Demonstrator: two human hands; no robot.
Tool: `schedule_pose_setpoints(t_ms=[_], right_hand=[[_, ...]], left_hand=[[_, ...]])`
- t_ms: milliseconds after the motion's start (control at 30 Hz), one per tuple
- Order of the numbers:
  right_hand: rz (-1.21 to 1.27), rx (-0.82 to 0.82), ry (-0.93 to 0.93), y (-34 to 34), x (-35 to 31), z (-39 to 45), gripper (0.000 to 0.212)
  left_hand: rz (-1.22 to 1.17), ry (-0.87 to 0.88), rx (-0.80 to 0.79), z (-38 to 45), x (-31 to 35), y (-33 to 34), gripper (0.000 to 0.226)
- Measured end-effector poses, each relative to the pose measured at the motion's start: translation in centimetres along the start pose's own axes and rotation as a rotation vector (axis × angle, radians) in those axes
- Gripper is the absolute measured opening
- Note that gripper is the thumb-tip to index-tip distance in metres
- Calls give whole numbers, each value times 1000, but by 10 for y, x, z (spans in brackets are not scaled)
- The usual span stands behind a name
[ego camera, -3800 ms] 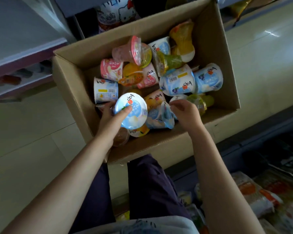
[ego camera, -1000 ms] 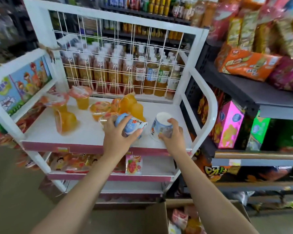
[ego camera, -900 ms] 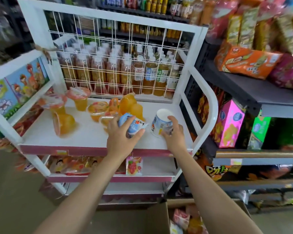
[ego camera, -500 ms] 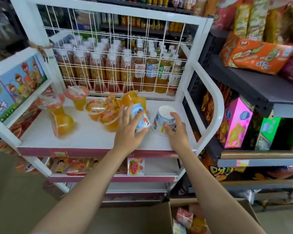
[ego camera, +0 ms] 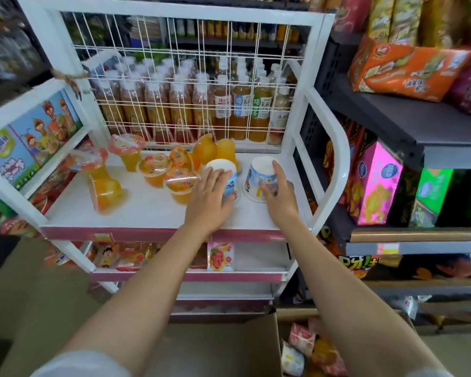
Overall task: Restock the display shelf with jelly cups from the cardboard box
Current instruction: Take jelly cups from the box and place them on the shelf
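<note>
Two white, blue-labelled jelly cups stand upside down, white bases up, side by side on the top tier of the white display shelf (ego camera: 147, 210); the left hand (ego camera: 207, 202) lies over the near side of one white inverted jelly cup (ego camera: 223, 172) with its fingers laid fairly straight against the wall, and the right hand (ego camera: 279, 194) curls loosely round the other white inverted jelly cup (ego camera: 259, 178), forefinger reaching up to its base. Their labels carry blue artwork and dark lettering too blurred to read. Just left of the left hand sits a cluster of clear orange fruit jelly cups (ego camera: 158, 170) with printed film lids, some upright and some tipped over. Beyond both hands, behind the white wire grille (ego camera: 191, 77), stand rows of amber drink bottles (ego camera: 223, 110) whose labels show Chinese characters. Below the right forearm, the brown cardboard box (ego camera: 272, 346) holds more cups.
</note>
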State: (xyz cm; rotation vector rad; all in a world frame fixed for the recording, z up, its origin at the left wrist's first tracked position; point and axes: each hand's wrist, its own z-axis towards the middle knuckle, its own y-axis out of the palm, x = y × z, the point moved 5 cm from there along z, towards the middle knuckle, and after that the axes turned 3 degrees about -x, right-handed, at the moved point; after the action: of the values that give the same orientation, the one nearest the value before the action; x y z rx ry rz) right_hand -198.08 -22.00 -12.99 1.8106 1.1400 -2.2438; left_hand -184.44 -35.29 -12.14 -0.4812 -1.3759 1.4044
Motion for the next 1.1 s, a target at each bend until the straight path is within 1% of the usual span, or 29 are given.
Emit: schedule_pose_setpoints(t_ms=[67,100,133,167,233,267,300,333,400,433,467,533,600,633,733,833,933,1000,1100], right_hand=[[27,8,-38,-5,-6,-14,65],[52,6,-73,-9,-10,-28,66],[89,-5,-99,-13,-12,-44,66],[141,-19,-116,-21,-12,-62,64],[226,-11,-141,-41,-1,-105,54],[235,14,-145,-53,10,-129,47],[228,45,-135,-65,23,-151,40],[204,79,-99,-75,44,-169,35],[82,113,28,-89,100,-196,32],[-42,105,96,-95,130,-204,34],[-201,64,149,-97,163,-210,38],[-462,-121,257,-91,233,-226,48],[-574,-333,385,-76,306,-249,58],[-588,-404,436,-67,339,-260,62],[-543,-502,545,-29,422,-288,62],[-425,-570,586,13,475,-307,56],[-355,-607,596,48,513,-314,51],[-320,-590,612,64,532,-317,49],[-252,-550,624,78,548,-318,45]], left_hand=[[-21,-57,-45,-4,5,-6,59],[-39,-71,-26,-10,10,-9,61],[-77,-71,36,-21,18,-14,61],[-132,-54,130,-37,30,-20,58],[-274,32,319,-76,61,-24,46],[-321,72,358,-96,76,-17,41],[-334,94,340,-114,89,-2,38],[-322,102,273,-129,101,19,36],[-242,99,54,-152,116,78,38],[-183,97,-66,-162,117,112,40],[-129,89,-185,-173,117,148,43],[-91,34,-411,-203,107,222,51],[-86,-23,-608,-242,96,291,62],[-64,-20,-653,-259,92,319,65],[-36,-22,-653,-302,83,382,76],[-47,-82,-605,-331,79,416,84],[-131,-141,-565,-347,71,435,86],[-199,-169,-560,-352,65,443,88],[-239,-176,-529,-357,61,447,85]])
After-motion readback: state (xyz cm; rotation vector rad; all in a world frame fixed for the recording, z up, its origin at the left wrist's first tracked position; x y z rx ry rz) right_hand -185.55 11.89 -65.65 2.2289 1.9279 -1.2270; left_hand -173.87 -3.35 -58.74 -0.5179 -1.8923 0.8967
